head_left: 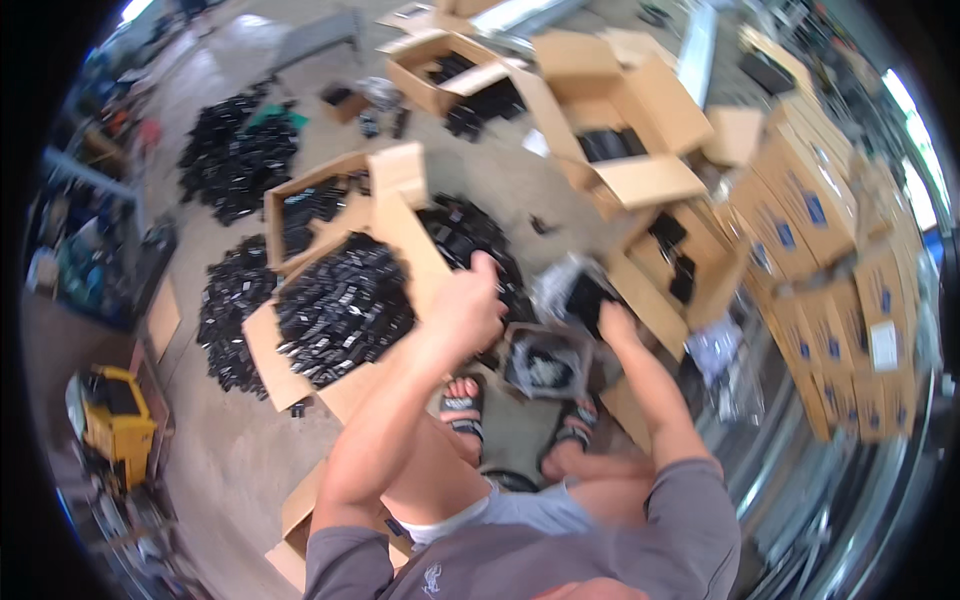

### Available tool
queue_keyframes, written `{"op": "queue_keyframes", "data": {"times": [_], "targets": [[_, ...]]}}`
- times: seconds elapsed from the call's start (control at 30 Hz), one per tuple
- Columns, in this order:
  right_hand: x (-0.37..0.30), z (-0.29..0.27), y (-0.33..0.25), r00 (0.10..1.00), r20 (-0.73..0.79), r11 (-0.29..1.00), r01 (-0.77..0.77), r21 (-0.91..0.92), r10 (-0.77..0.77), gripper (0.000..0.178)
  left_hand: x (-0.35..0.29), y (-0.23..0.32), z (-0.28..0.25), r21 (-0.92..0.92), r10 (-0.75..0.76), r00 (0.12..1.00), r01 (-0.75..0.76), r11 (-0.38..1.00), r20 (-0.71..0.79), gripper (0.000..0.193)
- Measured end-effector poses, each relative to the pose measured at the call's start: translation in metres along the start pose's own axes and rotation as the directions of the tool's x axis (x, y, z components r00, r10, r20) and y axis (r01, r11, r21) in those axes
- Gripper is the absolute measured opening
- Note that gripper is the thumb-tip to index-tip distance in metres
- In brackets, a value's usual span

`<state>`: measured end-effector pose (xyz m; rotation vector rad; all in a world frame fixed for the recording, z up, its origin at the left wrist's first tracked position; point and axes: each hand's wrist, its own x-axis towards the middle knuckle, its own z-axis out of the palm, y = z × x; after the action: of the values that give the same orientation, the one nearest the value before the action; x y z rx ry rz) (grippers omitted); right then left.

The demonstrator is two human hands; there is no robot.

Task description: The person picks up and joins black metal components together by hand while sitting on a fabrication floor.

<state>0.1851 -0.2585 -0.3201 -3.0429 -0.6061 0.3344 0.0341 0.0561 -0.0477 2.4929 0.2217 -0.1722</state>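
My left hand (468, 308) is over the near edge of a heap of small black parts (462, 232). It is blurred, and its fingertips are hidden against the dark heap. My right hand (617, 324) grips a black flat piece (590, 297) next to a clear plastic bag (552, 288). Between my hands and just in front of my sandalled feet stands a small square bin (520, 378), with some pale, crumpled material inside. Left of my left hand, an open carton (425, 262) is heaped with small black parts (345, 310).
More black heaps (240, 155) lie on the floor at the left. Open cartons (660, 105) stand ahead, and another (728, 262) is by my right hand. Closed cartons (800, 210) are stacked at the right, above long metal profiles (820, 520). A yellow machine (118, 425) stands far left.
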Motion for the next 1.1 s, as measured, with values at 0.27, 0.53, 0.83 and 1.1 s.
{"op": "queue_keyframes", "data": {"times": [0.27, 0.53, 0.83, 1.1], "targets": [[0.041, 0.075, 0.028, 0.987, -0.01, 0.961, -0.159, -0.224, 0.161, 0.022, 0.011, -0.015, 0.01, 0.036, 0.075, 0.997, -0.077, 0.996, 0.032, 0.051], [0.022, 0.065, 0.036, 0.998, -0.063, 0.898, -0.023, -0.44, -0.006, 0.021, 0.01, -0.012, 0.01, -0.06, 0.125, 0.991, -0.127, 0.99, -0.039, 0.051], [-0.054, -0.133, -0.049, 0.92, -0.246, 0.789, 0.388, 0.476, -0.304, 0.015, 0.008, -0.009, 0.019, -0.026, 0.098, 0.993, -0.1, 0.995, -0.067, 0.049], [-0.145, -0.265, -0.11, 0.665, -0.72, 0.567, 0.677, 0.469, -0.199, 0.029, -0.011, 0.038, 0.028, -0.069, 0.364, 0.93, -0.368, 0.927, -0.055, 0.046]]}}
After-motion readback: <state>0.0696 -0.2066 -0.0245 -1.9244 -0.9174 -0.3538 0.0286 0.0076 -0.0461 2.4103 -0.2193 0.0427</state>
